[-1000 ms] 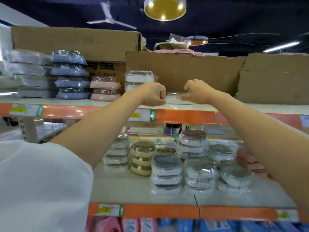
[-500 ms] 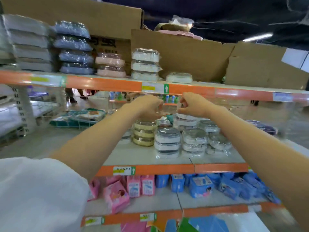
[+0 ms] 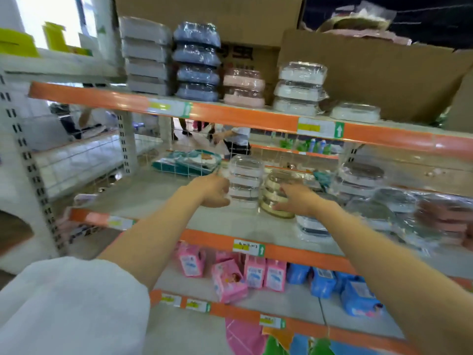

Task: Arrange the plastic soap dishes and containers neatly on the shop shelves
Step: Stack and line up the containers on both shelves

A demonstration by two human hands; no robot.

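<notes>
Spanning shop aisle, orange-edged shelves [image 3: 256, 119] hold stacked dishes [image 3: 197, 62].

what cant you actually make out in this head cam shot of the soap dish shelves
- Left hand at the clear white stack of lidded soap dishes: motion blur hides whether the fingers grip it or only touch.
- Right hand on the cream-and-gold stack of round dishes: the hand covers the stack's front.
- Plastic-wrapped dishes at the right: too smeared by blur to count.
- Yellow price labels: print too small and blurred to read.
</notes>
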